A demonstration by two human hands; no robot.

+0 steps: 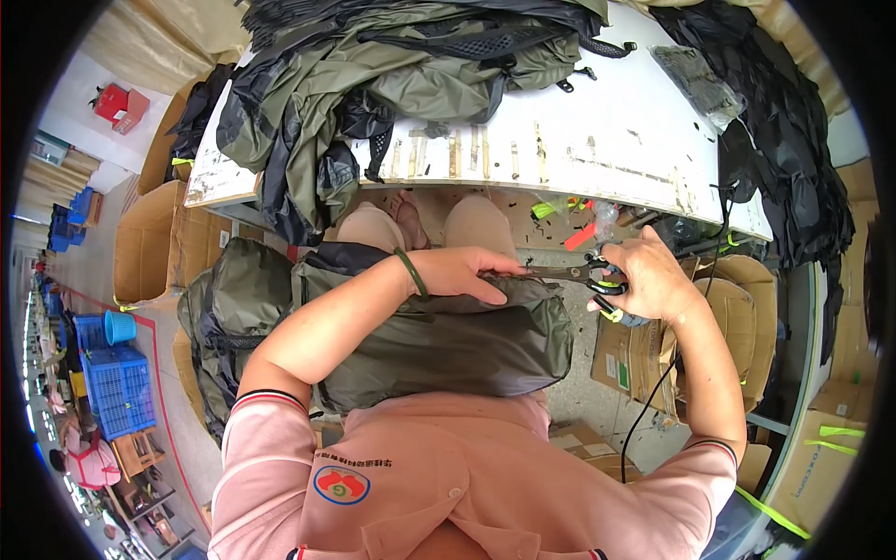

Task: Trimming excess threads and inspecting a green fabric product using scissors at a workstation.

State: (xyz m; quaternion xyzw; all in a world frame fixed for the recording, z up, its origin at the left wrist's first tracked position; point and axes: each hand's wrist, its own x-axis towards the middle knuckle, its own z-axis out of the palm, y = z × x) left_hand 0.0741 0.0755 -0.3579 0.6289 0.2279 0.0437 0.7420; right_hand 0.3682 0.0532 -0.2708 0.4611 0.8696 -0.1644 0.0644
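Note:
My right hand is closed around the handles of a pair of scissors with dark blades. The blades point left, and their tips reach the fingers of my left hand. An olive-green and black fabric bag lies across my lap. My left hand rests over its upper edge, fingers curled on the fabric near the blade tips; the exact bit of cloth between them is partly hidden. A green bangle circles my left wrist.
Ahead stands a white table with a heap of olive and black fabric. Black fabric hangs at the right. Cardboard boxes stand at the left and right. A black cable hangs by my right arm.

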